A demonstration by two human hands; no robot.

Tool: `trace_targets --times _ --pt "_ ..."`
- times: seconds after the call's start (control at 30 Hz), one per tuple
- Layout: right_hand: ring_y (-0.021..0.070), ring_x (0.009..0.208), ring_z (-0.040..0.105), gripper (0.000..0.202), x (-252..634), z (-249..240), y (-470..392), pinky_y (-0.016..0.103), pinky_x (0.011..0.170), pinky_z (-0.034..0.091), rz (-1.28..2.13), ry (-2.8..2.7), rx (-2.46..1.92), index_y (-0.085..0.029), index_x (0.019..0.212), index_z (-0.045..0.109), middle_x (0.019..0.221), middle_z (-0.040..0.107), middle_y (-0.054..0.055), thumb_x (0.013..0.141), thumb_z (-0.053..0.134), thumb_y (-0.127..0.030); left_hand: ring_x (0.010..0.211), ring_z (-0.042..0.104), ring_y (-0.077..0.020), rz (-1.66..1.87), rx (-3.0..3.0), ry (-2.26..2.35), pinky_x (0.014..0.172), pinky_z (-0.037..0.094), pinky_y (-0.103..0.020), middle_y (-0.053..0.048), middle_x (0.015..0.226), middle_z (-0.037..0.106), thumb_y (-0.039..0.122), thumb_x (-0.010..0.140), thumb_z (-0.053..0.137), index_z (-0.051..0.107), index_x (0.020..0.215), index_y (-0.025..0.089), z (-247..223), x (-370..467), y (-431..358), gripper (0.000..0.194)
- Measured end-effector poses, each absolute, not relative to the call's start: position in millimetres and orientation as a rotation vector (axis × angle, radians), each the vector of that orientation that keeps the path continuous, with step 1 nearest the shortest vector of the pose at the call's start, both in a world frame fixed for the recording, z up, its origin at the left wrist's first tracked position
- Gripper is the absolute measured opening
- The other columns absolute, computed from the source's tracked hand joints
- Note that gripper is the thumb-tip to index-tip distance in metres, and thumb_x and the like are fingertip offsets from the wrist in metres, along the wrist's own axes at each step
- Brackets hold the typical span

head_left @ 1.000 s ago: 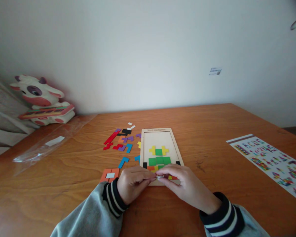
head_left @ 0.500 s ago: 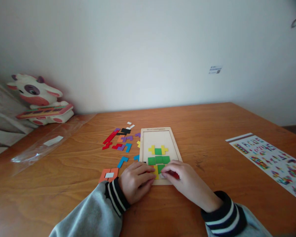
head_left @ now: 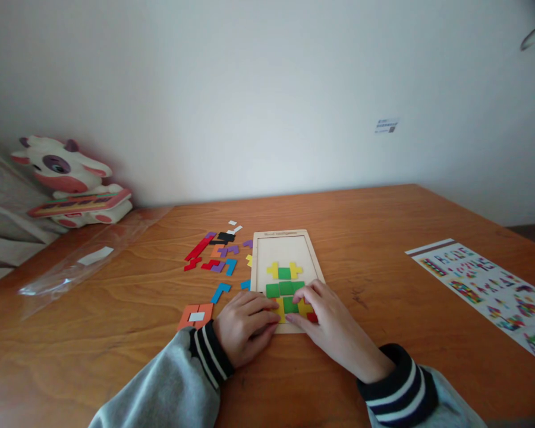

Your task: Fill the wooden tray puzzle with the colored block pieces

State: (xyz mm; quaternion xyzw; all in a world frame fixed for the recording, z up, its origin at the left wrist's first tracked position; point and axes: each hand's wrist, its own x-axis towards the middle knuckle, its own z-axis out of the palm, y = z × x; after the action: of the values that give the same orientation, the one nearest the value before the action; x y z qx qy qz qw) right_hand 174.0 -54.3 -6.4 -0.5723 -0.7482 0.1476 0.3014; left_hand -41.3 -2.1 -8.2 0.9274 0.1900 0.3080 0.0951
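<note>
A pale wooden puzzle board (head_left: 276,246) lies on the table with flat green and yellow pieces arranged in rows inside its frame. My left hand (head_left: 248,324) rests over the board's lower left corner, its fingers stretched out and lying against a yellow piece (head_left: 281,311). Over the lower right part, my right hand (head_left: 323,312) has thumb and forefinger apart, close to a green piece (head_left: 290,305). Between its fingers show another yellow piece (head_left: 302,307) and a red piece (head_left: 312,317). The hands partly cover the lowest row.
Left of the board lie loose coloured pieces (head_left: 226,237) and an orange block group (head_left: 188,312) with a white centre. A clear plastic bag (head_left: 66,276) and a cow toy with a keyboard (head_left: 80,205) are farther left. A printed pattern sheet (head_left: 485,285) lies at right.
My right thumb and forefinger have parted, uncovering a yellow piece beside the green one. The left hand stays nearly where it was. The whole view has shifted slightly.
</note>
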Motion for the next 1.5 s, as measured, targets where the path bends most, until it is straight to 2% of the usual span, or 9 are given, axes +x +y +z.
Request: trace_targets --times 0.13,0.3,0.4,0.47,0.6,0.7,0.93,1.23,1.5 --pt "0.0218 0.092 0.061 0.019 176.6 -6.7 -53.6 0.041 0.085 0.053 0.357 -2.061 -1.469 -0.023 0.109 0.064 0.097 0.059 0.006 0.090 0.064 -0.022 0.095 0.066 -0.0192 0.892 2.760 0.515 0.085 0.054 -0.035 -0.005 0.101 0.075 0.014 0.088 0.056 0.069 0.099 0.020 -6.9 -41.1 -2.2 0.018" --pt "0.0239 0.093 0.061 0.022 181.1 -2.9 -51.4 0.044 0.085 0.054 0.273 -2.129 -1.499 -0.022 0.113 0.066 0.100 0.063 0.008 0.092 0.060 -0.025 0.096 0.067 -0.0196 0.951 2.775 0.542 0.085 0.056 -0.035 -0.005 0.103 0.075 0.015 0.087 0.057 0.068 0.098 0.020 -5.8 -40.4 -1.2 0.017" --pt "0.0268 0.110 0.058 0.034 184.2 1.3 -49.9 0.049 0.096 0.051 0.212 -2.194 -1.432 -0.023 0.128 0.058 0.120 0.063 0.009 0.094 0.057 -0.024 0.103 0.066 -0.0216 0.967 2.785 0.670 0.089 0.056 -0.037 -0.008 0.112 0.072 0.019 0.088 0.058 0.067 0.107 0.019 -5.5 -37.7 4.3 0.021" --pt "0.0255 0.118 0.055 0.045 185.5 3.3 -50.1 0.048 0.102 0.048 0.230 -2.245 -1.350 -0.026 0.139 0.048 0.130 0.061 0.007 0.095 0.054 -0.021 0.103 0.066 -0.0215 0.920 2.786 0.734 0.090 0.056 -0.038 -0.008 0.113 0.072 0.021 0.090 0.057 0.065 0.113 0.019 -5.6 -34.9 10.2 0.025" --pt "0.0240 0.119 0.056 0.061 188.1 3.0 -52.9 0.046 0.101 0.049 0.264 -2.260 -1.331 -0.027 0.150 0.030 0.131 0.062 0.008 0.094 0.052 -0.016 0.094 0.068 -0.0220 0.801 2.806 0.724 0.084 0.058 -0.038 -0.007 0.103 0.074 0.022 0.090 0.054 0.064 0.113 0.018 -5.6 -28.8 19.7 0.026" --pt "0.0249 0.118 0.057 0.065 191.6 1.4 -54.7 0.048 0.100 0.049 0.263 -2.257 -1.366 -0.028 0.152 0.025 0.129 0.063 0.008 0.094 0.051 -0.016 0.095 0.068 -0.0231 0.794 2.793 0.695 0.084 0.058 -0.039 -0.007 0.102 0.074 0.021 0.088 0.054 0.063 0.115 0.018 -5.5 -26.4 20.4 0.029" --pt "0.0250 0.116 0.057 0.068 193.7 1.6 -54.2 0.048 0.100 0.048 0.292 -2.250 -1.349 -0.029 0.153 0.022 0.129 0.064 0.008 0.094 0.052 -0.014 0.105 0.066 -0.0207 0.779 2.704 0.586 0.092 0.056 -0.036 -0.008 0.116 0.070 0.015 0.085 0.052 0.056 0.125 0.019 -7.8 -29.0 17.6 0.041" --pt "0.0238 0.105 0.062 0.057 194.2 0.8 -54.6 0.046 0.096 0.049 0.281 -2.238 -1.376 -0.028 0.148 0.036 0.114 0.069 0.006 0.094 0.051 -0.017 0.109 0.065 -0.0205 0.785 2.677 0.539 0.095 0.055 -0.036 -0.009 0.118 0.068 0.014 0.086 0.051 0.056 0.126 0.019 -11.4 -30.4 17.5 0.041" --pt "0.0235 0.106 0.061 0.051 195.2 1.8 -54.2 0.047 0.095 0.049 0.296 -2.210 -1.362 -0.028 0.144 0.040 0.117 0.068 0.006 0.095 0.051 -0.017 0.107 0.065 -0.0202 0.826 2.661 0.560 0.094 0.055 -0.036 -0.009 0.116 0.069 0.014 0.085 0.053 0.058 0.122 0.019 -9.3 -31.9 17.0 0.038"
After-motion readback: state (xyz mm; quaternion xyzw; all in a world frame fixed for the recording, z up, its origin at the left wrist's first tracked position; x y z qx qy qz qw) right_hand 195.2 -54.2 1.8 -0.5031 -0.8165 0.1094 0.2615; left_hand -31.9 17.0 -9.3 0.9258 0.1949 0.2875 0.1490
